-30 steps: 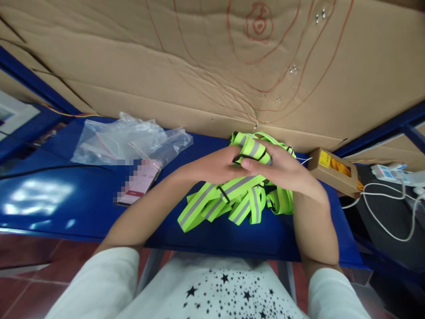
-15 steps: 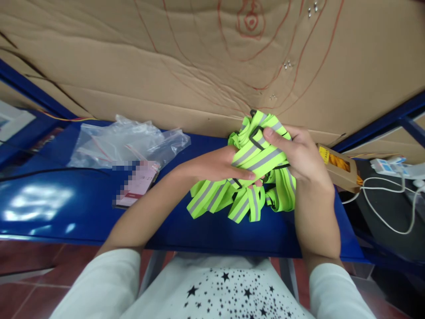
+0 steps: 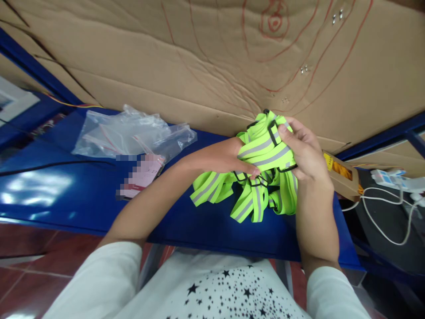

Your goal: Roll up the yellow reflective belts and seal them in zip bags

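Lying near the front edge of the glossy blue table (image 3: 206, 226), loose loops of flat yellow-green webbing (image 3: 212, 188) carry grey central stripes. Beyond them, a folded strap bundle (image 3: 265, 153) with black rectangular buckles is gripped by both hands: left hand (image 3: 232, 157) around its left end, right hand (image 3: 307, 150) between thumb and fingers. Leftward: smartphone (image 3: 142, 177), then crumpled clear plastic bags (image 3: 133, 133). Right edge: windowed brown carton (image 3: 343, 182). Rear edge: creased cardboard panel (image 3: 215, 66), red curves drawn.
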Demonstrator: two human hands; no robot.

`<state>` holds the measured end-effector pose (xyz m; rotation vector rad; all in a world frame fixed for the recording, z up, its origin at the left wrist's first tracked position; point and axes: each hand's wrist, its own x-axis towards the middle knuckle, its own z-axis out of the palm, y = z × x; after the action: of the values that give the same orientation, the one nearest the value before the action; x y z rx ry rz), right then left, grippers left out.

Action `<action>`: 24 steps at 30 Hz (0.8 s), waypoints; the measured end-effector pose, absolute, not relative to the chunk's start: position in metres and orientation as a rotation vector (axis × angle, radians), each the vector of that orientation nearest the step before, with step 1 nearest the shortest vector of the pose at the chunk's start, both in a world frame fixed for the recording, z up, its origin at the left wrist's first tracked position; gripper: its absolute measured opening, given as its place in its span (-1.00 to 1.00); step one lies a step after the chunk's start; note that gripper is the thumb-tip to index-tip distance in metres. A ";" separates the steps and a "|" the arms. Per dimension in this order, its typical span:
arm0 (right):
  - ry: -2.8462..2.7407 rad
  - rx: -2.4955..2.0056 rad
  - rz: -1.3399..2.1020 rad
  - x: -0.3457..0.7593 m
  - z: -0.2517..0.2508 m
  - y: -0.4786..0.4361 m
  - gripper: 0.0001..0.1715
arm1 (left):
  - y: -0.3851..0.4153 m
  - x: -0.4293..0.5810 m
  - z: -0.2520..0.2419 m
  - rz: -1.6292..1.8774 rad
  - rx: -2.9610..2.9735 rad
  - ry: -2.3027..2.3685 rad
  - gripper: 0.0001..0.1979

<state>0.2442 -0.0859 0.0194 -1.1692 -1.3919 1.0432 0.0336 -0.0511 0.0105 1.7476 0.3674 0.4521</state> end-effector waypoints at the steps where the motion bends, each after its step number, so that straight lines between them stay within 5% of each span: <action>1: -1.386 -1.165 1.057 0.244 0.017 -0.085 -0.43 | -0.051 0.033 0.010 0.438 1.729 0.340 -0.84; 7: -1.635 -1.192 0.795 0.245 0.017 -0.091 -0.66 | -0.052 0.032 0.008 0.520 1.764 0.270 -0.84; 12: -1.952 -1.239 0.666 0.233 0.028 -0.107 -0.45 | -0.050 0.032 0.006 0.552 1.764 0.269 -0.84; 18: -1.890 -1.301 0.475 0.224 0.029 -0.110 -0.44 | -0.051 0.032 0.007 0.299 1.455 0.195 -0.67; 24: -1.729 -1.266 0.532 0.240 0.046 -0.119 -0.64 | -0.051 0.035 0.004 0.155 1.506 0.135 -0.67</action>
<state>0.2402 -0.1195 0.0458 -1.2661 -1.7294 0.5321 0.0353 -0.0515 0.0035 1.5058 0.1351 0.1550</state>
